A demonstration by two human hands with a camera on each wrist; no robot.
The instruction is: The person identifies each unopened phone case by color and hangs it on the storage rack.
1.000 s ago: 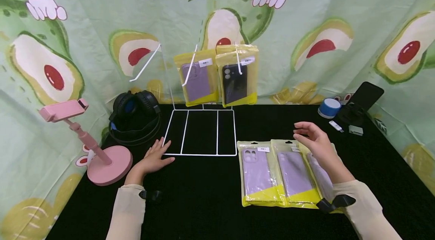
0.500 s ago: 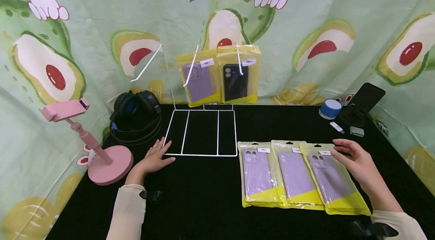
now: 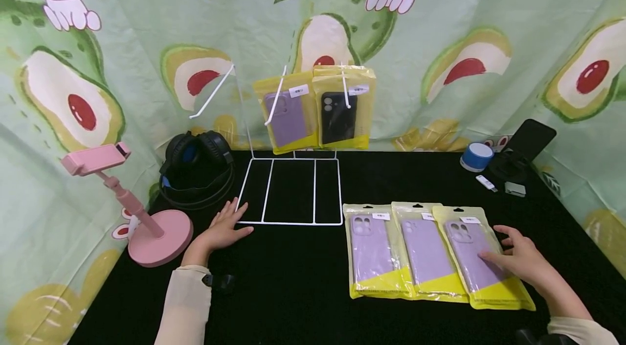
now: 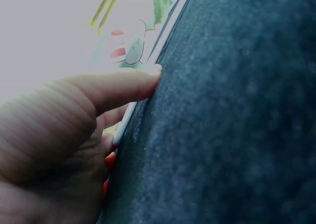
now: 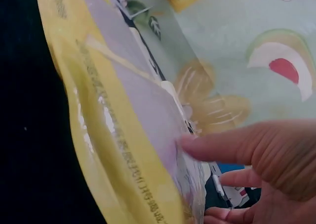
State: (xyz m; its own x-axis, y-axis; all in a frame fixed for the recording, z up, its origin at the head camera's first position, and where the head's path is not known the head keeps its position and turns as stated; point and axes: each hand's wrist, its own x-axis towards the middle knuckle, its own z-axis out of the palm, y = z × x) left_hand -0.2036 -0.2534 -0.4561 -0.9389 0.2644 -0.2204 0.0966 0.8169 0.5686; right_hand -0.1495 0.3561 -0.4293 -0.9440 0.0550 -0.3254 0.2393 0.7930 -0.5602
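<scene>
Three yellow-edged clear pouches lie in an overlapping row on the black table: a left pouch (image 3: 370, 258), a middle pouch (image 3: 424, 252) and a right pouch (image 3: 471, 263), each with a lilac phone case inside. My right hand (image 3: 520, 258) is at the right pouch's right side. Its thumb reaches over the case while the other fingers extend past the edge; in the right wrist view the thumb tip (image 5: 190, 144) meets the plastic. My left hand (image 3: 222, 228) lies flat, fingers spread, at the front left corner of the white wire rack (image 3: 288, 223).
From the rack's hooks hang a pouch with a lilac case (image 3: 286, 117) and one with a black case (image 3: 339, 117). Headphones (image 3: 198, 160) and a pink phone stand (image 3: 158, 239) are at left. A blue speaker (image 3: 476, 157), USB stick (image 3: 486, 183) and black phone (image 3: 530, 141) sit back right.
My right hand has moved from above the pouches to the right, then down to the right pouch's side, uncovering that pouch. The left hand has stayed at the rack.
</scene>
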